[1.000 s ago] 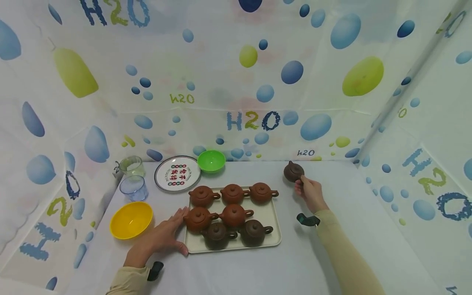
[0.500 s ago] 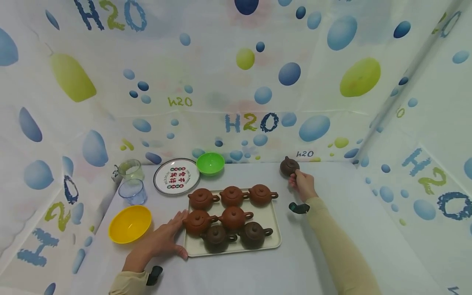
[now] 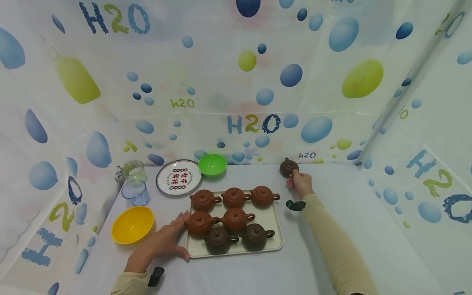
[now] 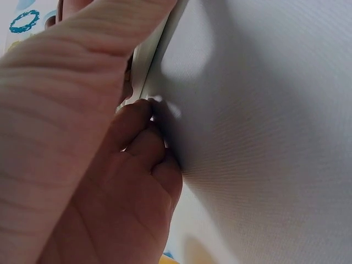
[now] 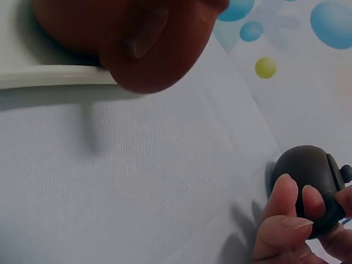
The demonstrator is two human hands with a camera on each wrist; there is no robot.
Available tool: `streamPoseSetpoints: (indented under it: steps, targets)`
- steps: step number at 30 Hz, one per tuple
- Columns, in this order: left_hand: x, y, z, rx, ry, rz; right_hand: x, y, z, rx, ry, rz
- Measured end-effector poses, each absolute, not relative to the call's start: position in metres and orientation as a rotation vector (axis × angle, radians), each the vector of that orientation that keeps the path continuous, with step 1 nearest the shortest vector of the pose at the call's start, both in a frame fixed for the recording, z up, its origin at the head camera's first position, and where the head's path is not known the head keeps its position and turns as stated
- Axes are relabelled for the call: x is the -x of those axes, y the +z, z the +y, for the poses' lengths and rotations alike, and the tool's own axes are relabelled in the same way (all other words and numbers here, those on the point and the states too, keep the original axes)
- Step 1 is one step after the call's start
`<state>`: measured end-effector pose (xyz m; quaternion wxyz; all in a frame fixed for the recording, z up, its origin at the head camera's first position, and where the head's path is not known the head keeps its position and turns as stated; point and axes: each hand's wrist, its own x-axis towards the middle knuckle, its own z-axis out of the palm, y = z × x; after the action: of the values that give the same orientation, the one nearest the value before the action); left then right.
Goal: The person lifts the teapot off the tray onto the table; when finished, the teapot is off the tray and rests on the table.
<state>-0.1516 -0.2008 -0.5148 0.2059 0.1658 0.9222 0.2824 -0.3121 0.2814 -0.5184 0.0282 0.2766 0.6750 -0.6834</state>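
My right hand [image 3: 303,184] grips a small dark brown teapot [image 3: 287,167] by its handle side near the back of the table. In the right wrist view, its fingers [image 5: 285,198] lie against the teapot's dark body [image 5: 305,157]. On the left, my left hand [image 3: 164,241] rests with spread fingers and thumb along the left edge of a cream tray [image 3: 268,215]. That tray bears several reddish-brown teapots, one of them a teapot [image 3: 236,219] in the middle row, and two dark brown ones, including the front right teapot [image 3: 255,237]. The left wrist view shows its fingers [image 4: 135,124] beside the tray's edge.
A yellow bowl [image 3: 132,225] stands left of the tray, near a blue glass [image 3: 135,194] and a greenish glass mug [image 3: 133,170]. Behind the tray lie a white plate [image 3: 166,180] with red lettering and a green bowl [image 3: 212,166]. Patterned cloth walls enclose the table.
My right hand has shifted slightly to the left with the dark brown teapot. The left hand stays at the tray's edge, and the teapots on the tray have not moved.
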Motion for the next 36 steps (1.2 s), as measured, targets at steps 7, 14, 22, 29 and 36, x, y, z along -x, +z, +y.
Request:
streamPoseSetpoints:
  steps: [7,14,22,29,36]
  targets:
    - [0.151,-0.513,-0.200,-0.453,0.781,2.565,0.311,-0.519,0.284,-0.847,-1.953,2.141]
    - [0.150,-0.512,-0.201,-0.475,0.792,2.550,0.306,-0.524,0.289,-0.924,-1.956,2.046]
    - [0.150,-0.515,-0.200,-0.471,0.808,2.539,0.293,-0.521,0.294,-0.932,-1.901,2.113]
    - [0.149,-0.514,-0.200,-0.477,0.812,2.551,0.281,-0.520,0.305,-0.905,-1.909,2.102]
    - [0.149,-0.513,-0.201,-0.479,0.797,2.557,0.264,-0.515,0.307,-0.805,-1.918,2.090]
